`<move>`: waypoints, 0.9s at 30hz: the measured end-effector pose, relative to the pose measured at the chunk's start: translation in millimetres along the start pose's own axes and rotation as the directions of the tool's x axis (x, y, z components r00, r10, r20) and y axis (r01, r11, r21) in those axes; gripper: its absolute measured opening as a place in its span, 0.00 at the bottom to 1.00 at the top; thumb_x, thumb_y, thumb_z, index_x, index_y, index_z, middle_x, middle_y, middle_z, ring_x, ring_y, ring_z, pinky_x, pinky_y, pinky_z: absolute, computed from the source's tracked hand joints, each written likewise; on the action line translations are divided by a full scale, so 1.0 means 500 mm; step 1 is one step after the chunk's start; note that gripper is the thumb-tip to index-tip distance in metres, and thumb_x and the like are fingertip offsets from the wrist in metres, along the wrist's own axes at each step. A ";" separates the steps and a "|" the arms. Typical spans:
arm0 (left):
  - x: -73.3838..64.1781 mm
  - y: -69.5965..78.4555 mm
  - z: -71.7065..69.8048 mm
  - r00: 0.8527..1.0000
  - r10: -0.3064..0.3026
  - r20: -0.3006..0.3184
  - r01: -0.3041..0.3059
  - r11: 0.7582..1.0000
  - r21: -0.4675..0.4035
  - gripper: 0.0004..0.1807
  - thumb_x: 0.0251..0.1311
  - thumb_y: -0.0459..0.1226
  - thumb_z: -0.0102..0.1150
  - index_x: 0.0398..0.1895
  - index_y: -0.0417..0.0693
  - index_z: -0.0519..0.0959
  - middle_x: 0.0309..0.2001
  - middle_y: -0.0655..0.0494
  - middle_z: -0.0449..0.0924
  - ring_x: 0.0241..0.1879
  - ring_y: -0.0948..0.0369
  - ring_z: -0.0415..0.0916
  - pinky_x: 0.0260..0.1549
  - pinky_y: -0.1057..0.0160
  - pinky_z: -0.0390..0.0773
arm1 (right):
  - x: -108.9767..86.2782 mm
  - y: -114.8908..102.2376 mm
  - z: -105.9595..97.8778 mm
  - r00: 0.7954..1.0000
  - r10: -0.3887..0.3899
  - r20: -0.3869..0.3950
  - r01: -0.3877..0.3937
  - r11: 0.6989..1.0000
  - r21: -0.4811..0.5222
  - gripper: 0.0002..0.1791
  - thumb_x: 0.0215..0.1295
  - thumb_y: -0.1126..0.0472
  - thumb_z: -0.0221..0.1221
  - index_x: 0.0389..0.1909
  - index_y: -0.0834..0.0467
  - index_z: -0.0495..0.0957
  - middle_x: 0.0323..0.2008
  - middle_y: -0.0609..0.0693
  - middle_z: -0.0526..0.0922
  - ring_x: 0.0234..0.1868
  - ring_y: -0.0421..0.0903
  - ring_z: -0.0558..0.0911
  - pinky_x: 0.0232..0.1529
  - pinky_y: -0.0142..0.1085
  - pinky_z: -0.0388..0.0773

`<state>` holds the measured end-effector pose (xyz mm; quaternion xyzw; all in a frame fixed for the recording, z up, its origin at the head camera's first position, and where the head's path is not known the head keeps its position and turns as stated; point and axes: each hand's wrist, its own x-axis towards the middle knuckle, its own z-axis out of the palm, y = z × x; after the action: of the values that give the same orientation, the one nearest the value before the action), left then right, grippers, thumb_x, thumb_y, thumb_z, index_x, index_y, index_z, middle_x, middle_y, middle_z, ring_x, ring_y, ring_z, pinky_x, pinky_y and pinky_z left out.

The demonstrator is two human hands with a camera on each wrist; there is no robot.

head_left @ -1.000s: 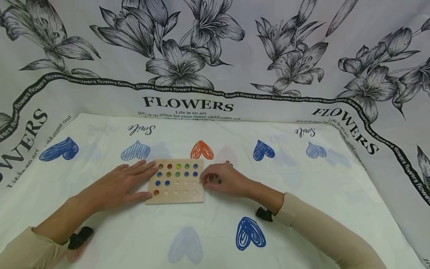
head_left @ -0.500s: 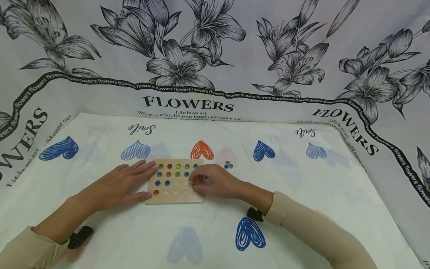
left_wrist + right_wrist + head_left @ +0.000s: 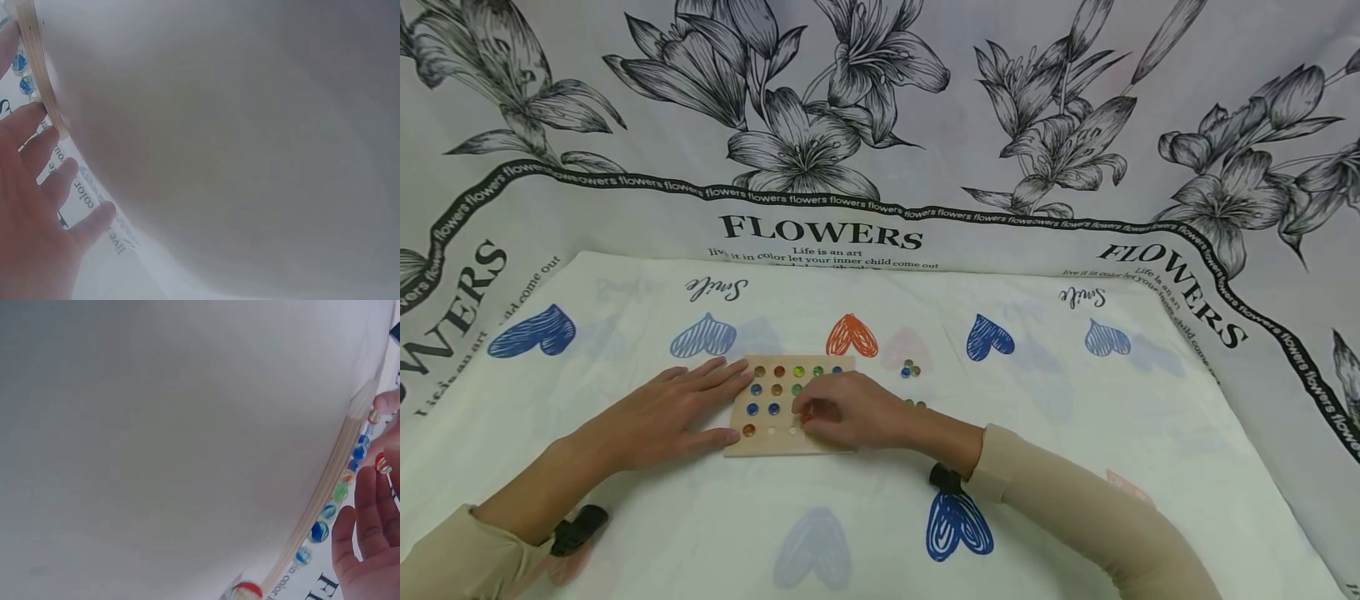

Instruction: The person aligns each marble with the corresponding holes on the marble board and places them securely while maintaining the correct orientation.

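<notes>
The right hand pinches a red-marked marble above the wooden board; the left hand rests, fingers extended, at its left edge. Recommended: centre over one bare hole (seated marbles sit close), then release gently.

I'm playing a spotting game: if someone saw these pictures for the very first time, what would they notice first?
Probably the big black flowers printed across the top of the head view. Next might come the wooden board just left of centre below them, with colourful marbles in its holes and the left hand at its left edge. The right hand, over the board's right part, pinches a red-streaked marble.
</notes>
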<state>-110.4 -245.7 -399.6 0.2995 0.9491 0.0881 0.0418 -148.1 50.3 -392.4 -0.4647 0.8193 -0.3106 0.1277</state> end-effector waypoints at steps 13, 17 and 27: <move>-0.001 -0.001 0.000 0.999 -0.025 0.025 0.026 0.999 -0.035 0.43 0.63 0.67 0.50 0.76 0.56 0.62 0.76 0.55 0.58 0.75 0.45 0.54 0.67 0.34 0.57 | 0.039 -0.023 0.023 0.999 -0.028 0.016 0.029 0.998 -0.051 0.10 0.67 0.62 0.63 0.48 0.55 0.84 0.44 0.42 0.86 0.42 0.33 0.77 0.48 0.20 0.71; -0.002 0.000 -0.002 1.000 -0.007 0.006 0.007 0.999 -0.035 0.43 0.64 0.66 0.51 0.75 0.54 0.64 0.76 0.54 0.59 0.74 0.44 0.56 0.65 0.33 0.58 | 0.047 -0.029 0.027 1.000 -0.021 0.016 0.022 0.997 -0.069 0.10 0.67 0.62 0.63 0.48 0.54 0.84 0.43 0.41 0.86 0.41 0.32 0.77 0.46 0.19 0.70; -0.003 -0.002 0.004 1.000 0.003 -0.008 -0.003 0.999 -0.032 0.43 0.63 0.66 0.52 0.75 0.54 0.64 0.76 0.54 0.59 0.74 0.44 0.56 0.65 0.33 0.59 | 0.060 -0.034 0.031 1.000 -0.013 0.026 0.015 0.994 -0.112 0.09 0.67 0.62 0.63 0.46 0.52 0.85 0.42 0.38 0.85 0.40 0.29 0.77 0.44 0.18 0.70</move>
<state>-109.6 -247.2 -401.8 0.2999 0.9473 0.1046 0.0427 -144.5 12.6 -391.4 -0.4807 0.8305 -0.2593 0.1096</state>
